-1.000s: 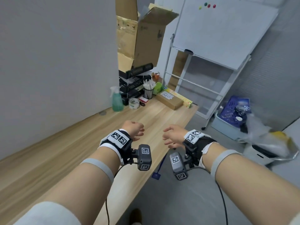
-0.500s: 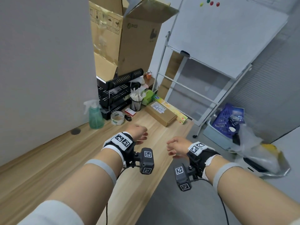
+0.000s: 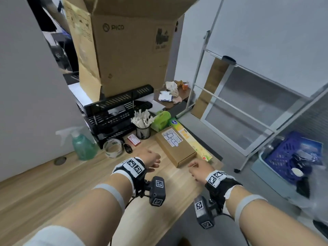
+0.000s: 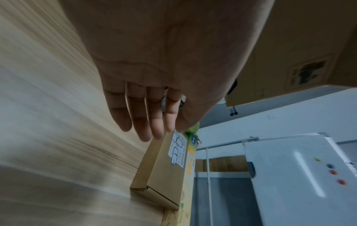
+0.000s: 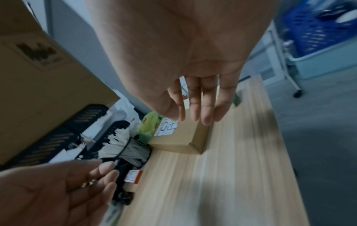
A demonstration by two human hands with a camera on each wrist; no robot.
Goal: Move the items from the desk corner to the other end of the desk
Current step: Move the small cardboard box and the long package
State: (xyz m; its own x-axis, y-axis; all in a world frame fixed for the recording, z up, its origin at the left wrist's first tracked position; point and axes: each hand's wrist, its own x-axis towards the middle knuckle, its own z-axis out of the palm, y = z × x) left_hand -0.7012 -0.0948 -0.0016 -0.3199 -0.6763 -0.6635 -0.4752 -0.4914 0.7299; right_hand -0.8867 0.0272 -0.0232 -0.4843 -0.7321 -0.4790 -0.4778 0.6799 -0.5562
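Observation:
The desk corner holds a flat brown cardboard box with a white label, a long yellow box beside it, a green tissue pack, a mesh cup of white sticks, a small red-and-white box, a tape roll and a green spray bottle. My left hand hovers just left of the brown box, fingers relaxed and empty. Just off that box's near corner, my right hand also hangs empty with straight fingers.
A black tiered paper tray and a tall open cardboard carton stand at the back of the corner. A whiteboard on a wheeled stand and a blue crate are on the floor to the right. The wooden desk stretches to the left.
Both hands have moved forward along the desk to the corner items, and the view has closed in on them. Neither hand has taken hold of anything.

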